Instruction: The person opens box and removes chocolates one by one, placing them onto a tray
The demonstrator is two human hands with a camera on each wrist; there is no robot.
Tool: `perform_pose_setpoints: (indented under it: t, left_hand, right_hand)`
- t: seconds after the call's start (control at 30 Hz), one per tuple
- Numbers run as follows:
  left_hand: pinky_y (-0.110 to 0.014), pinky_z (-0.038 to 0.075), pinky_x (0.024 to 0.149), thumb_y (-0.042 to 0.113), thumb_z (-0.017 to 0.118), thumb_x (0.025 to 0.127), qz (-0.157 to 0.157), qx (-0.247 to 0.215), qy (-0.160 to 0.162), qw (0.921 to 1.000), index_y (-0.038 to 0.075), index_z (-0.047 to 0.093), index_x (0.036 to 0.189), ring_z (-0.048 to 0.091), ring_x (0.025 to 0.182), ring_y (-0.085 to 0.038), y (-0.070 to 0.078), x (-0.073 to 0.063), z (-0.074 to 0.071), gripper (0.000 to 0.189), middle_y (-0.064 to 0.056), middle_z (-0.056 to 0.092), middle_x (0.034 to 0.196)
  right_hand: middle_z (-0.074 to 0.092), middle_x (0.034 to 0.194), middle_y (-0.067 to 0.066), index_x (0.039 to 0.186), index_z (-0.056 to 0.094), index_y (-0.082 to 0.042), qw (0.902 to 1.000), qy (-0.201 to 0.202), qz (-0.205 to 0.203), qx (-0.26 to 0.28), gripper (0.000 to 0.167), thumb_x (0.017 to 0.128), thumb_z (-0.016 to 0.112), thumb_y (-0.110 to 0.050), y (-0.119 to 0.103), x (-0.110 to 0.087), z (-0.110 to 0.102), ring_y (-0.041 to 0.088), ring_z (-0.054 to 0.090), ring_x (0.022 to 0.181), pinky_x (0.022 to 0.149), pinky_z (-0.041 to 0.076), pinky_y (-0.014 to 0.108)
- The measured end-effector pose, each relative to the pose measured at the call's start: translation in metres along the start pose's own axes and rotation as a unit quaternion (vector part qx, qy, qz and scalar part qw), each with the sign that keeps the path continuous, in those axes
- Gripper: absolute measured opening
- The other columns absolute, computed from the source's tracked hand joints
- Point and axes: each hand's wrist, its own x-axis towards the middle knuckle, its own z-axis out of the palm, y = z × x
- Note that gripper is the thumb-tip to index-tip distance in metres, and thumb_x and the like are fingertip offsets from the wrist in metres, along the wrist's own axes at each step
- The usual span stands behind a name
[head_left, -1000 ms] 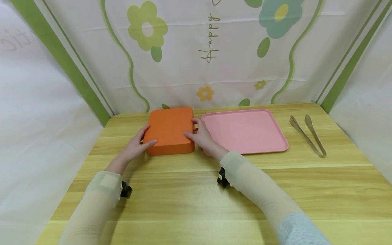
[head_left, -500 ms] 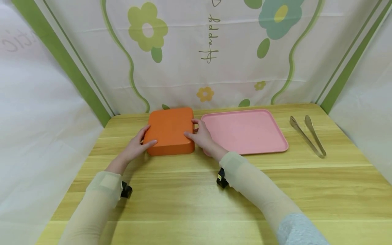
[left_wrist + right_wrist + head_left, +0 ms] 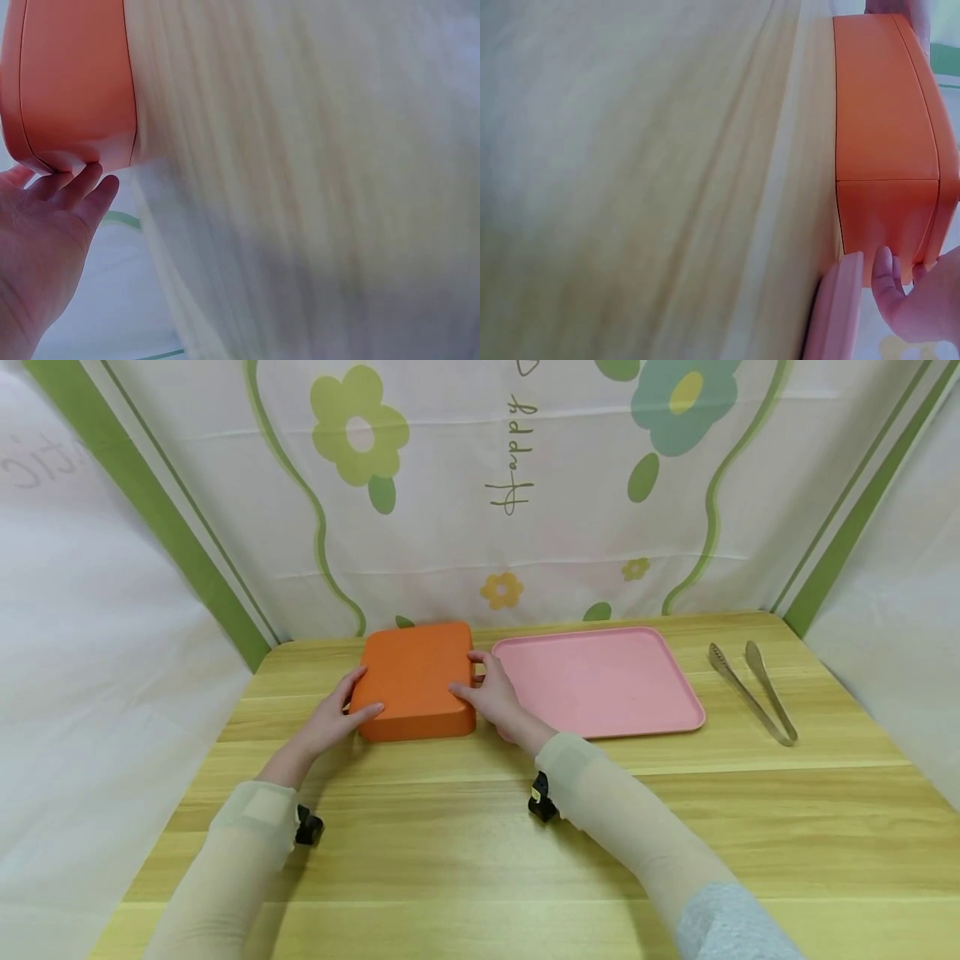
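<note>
An orange lidded box (image 3: 416,672) sits at the back left of the wooden table, with a thin seam below its lid in the left wrist view. My left hand (image 3: 324,727) holds its left side, the thumb lying over the top near the front corner. From the right, my right hand (image 3: 495,695) grips the opposite side, thumb at the lid's edge and fingers along the wall. Fingertips press low against the box's side (image 3: 82,90) in the left wrist view. The inside of the box is hidden under the lid.
A pink tray (image 3: 600,685) lies just right of the box, partly behind my right hand. Metal tongs (image 3: 757,697) rest spread apart at the far right of the table (image 3: 465,843). A flowered curtain (image 3: 442,527) hangs along the back edge.
</note>
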Motion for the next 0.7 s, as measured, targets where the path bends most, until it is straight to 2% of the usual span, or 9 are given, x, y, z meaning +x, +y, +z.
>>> perform_pose_setpoints:
  t: [0.3,0.7]
  left_hand:
    - [-0.054,0.027,0.109,0.047,0.063,0.093,0.008,0.008,0.007,0.9999,0.02,0.008,0.158,0.021,0.143,-0.035,0.0021,-0.002,0.0006,0.089,-0.016,0.017,0.159]
    - [-0.054,0.026,0.11,0.048,0.062,0.093,0.006,0.01,0.007,0.9999,0.02,0.009,0.158,0.02,0.143,-0.034,0.0026,-0.0037,0.0011,0.089,-0.015,0.017,0.159]
  right_hand:
    - [0.041,0.14,0.007,0.142,0.042,-0.012,1.0,0.008,-0.001,-0.005,0.064,0.087,0.075,-0.015,-0.001,-0.0007,0.0003,0.025,0.051,0.114,0.089,0.05,0.037]
    - [0.045,0.132,0.009,0.141,0.046,-0.011,0.9997,0.016,-0.015,-0.004,0.06,0.088,0.073,-0.013,0.002,0.0026,0.0012,0.025,0.046,0.115,0.089,0.048,0.036]
